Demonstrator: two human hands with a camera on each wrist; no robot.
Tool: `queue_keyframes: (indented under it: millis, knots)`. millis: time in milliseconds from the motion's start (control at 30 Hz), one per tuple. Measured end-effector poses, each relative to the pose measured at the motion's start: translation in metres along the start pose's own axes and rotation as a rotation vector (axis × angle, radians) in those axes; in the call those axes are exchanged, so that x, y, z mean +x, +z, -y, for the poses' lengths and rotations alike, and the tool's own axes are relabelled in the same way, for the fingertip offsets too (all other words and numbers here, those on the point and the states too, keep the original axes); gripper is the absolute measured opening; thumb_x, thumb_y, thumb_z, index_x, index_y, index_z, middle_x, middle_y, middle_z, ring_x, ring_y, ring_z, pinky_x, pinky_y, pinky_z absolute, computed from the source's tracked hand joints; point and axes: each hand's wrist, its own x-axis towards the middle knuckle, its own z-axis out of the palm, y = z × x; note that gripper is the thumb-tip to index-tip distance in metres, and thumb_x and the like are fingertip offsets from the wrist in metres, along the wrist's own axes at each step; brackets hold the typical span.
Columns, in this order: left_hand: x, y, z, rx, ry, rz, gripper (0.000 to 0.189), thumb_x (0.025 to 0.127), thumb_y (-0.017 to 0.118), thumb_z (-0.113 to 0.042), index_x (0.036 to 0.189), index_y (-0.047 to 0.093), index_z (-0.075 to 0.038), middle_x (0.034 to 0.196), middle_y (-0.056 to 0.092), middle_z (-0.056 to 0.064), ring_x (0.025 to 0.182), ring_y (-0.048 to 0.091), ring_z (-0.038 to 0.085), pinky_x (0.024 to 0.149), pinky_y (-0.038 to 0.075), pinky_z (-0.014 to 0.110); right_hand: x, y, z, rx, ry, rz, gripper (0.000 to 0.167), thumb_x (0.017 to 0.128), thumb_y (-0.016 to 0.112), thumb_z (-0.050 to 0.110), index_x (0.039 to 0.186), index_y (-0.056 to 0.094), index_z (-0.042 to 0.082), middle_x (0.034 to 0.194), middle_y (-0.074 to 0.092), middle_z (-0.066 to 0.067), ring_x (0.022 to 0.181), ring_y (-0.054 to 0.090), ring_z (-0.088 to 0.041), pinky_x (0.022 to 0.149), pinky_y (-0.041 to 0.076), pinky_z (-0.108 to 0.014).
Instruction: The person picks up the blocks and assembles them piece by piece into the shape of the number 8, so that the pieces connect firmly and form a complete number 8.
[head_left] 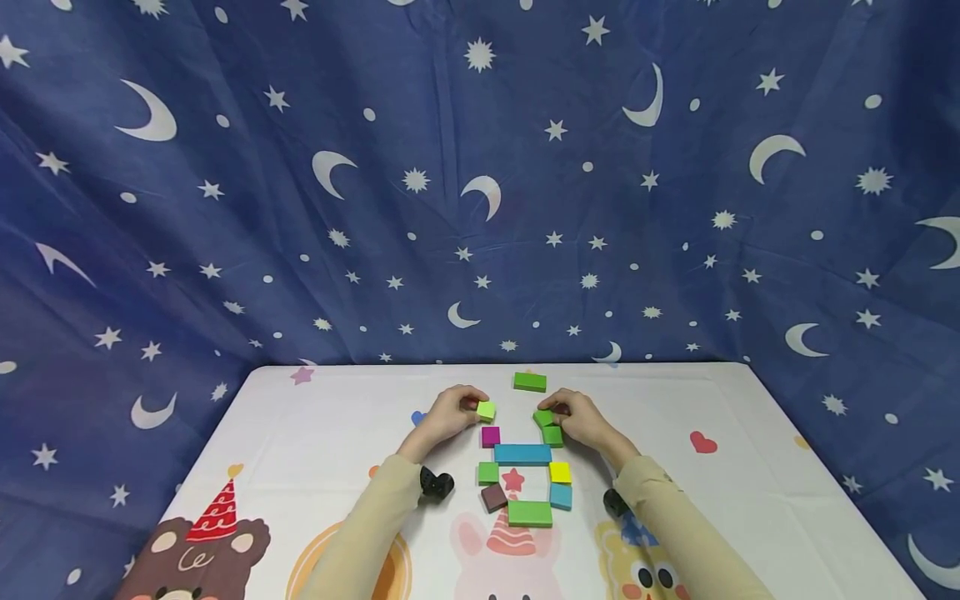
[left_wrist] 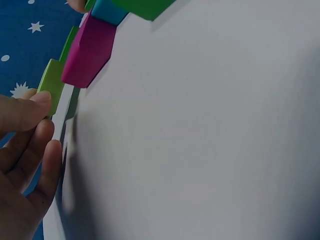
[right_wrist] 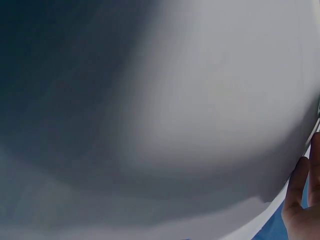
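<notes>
My left hand (head_left: pixel 448 414) pinches a lime-green block (head_left: pixel 486 411) between thumb and fingers, just beyond a magenta block (head_left: pixel 491 437). The left wrist view shows the thumb on the face of this lime block (left_wrist: pixel 51 85), beside the magenta one (left_wrist: pixel 91 47). Across from it, my right hand (head_left: pixel 583 419) grips a green block (head_left: pixel 543 418), tilted at the far end of a green cube (head_left: pixel 552 437). A long blue block (head_left: pixel 522 454) lies between the two sides. In the right wrist view only some fingers (right_wrist: pixel 298 185) show; the held block is hidden there.
Nearer me, a green cube (head_left: pixel 488 473), brown block (head_left: pixel 493 498), long green block (head_left: pixel 530 513), blue block (head_left: pixel 561 497) and yellow block (head_left: pixel 560 472) form a ring with the long blue one. Another green block (head_left: pixel 530 382) lies at the back. A starry curtain (head_left: pixel 480 208) hangs behind the table.
</notes>
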Motion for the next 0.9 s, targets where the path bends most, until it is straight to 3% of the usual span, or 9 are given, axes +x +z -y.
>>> queue_keyframes:
  millis: [900]
  knots:
    - [0.0071,0.0074,-0.0037,0.058,0.046,0.088,0.032,0.078,0.064,0.007,0.108,0.07,-0.003,0.107,0.065,0.012,0.093,0.056,0.02,0.088,0.047,0.035,0.0,0.0018,0.0009,0.001,0.04,-0.002,0.034,0.083,0.053,-0.015,0.102,0.071,0.007,0.103,0.065,-0.007,0.092,0.056,-0.019,0.088,0.049,-0.038]
